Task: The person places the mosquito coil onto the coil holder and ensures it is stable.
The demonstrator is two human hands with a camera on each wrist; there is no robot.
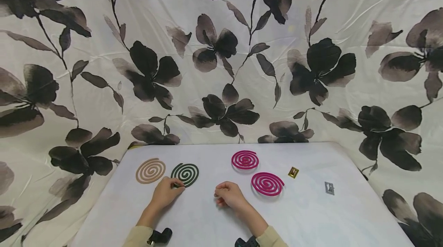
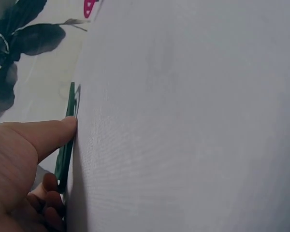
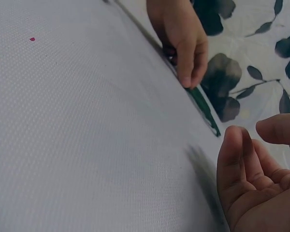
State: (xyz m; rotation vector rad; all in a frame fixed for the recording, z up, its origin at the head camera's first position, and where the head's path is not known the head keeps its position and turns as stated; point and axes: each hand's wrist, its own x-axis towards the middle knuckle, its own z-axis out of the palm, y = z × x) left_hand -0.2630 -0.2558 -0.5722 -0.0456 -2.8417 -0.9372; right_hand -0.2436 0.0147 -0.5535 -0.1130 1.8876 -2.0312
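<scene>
A green mosquito coil (image 1: 189, 174) lies on the white table, left of centre. My left hand (image 1: 165, 192) pinches its near edge between thumb and fingers. Seen edge-on in the left wrist view, the green coil (image 2: 65, 159) has my thumb (image 2: 58, 133) on it, with the curled fingers lower down. Close to the table, right of the green coil, is my right hand (image 1: 231, 195); its fingers are loosely bent and hold nothing. The right wrist view shows a gap between its thumb and forefinger, with the left hand (image 3: 181, 43) on the green coil beyond.
A tan coil (image 1: 150, 171) lies left of the green one. Two magenta coils, one farther back (image 1: 245, 160) and one nearer (image 1: 267, 184), lie right of centre. Beyond them are a gold metal stand (image 1: 293, 172) and a silver stand (image 1: 329, 188). Flower-patterned cloth (image 1: 214, 85) hangs behind.
</scene>
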